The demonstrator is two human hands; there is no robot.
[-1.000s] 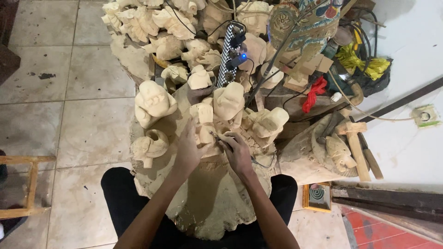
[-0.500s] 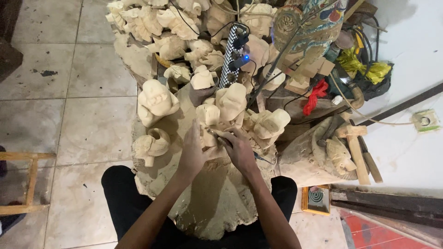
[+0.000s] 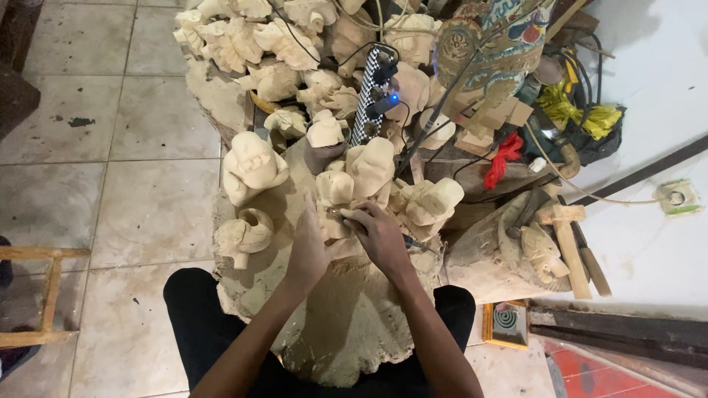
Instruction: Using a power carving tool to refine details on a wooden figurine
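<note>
Pale wooden figure (image 3: 333, 193), unpainted, upright on a broad slab of raw wood (image 3: 346, 332) lying across the lap, near the slab's far edge; long axis vertical, head end up and away from the body. Left hand (image 3: 310, 247) flat against the figure's near left side, fingers (image 3: 316, 214) stretched out and close together, bracing rather than wrapping. Right hand (image 3: 380, 236) curled tight around a thin carving tool (image 3: 338, 214), fingers closed on its shaft, tip pointing left into the figure's lower front. Tool's long axis roughly level, running right to left; its rear end hidden behind the hand.

Just behind the figure, a larger carved head (image 3: 372, 166) of the same pale wood, touching or nearly so; cannot tell which. To the right, another blocky carving (image 3: 435, 203) leaning outward. At the slab's left edge, two rounded carvings (image 3: 251, 166), one above the other, well apart from the hands. Farther back, a heap of similar unfinished carvings (image 3: 295, 44) on the tiled floor (image 3: 110, 147), with a black-and-white checked power strip (image 3: 369, 92) lying across it, blue light lit.
</note>
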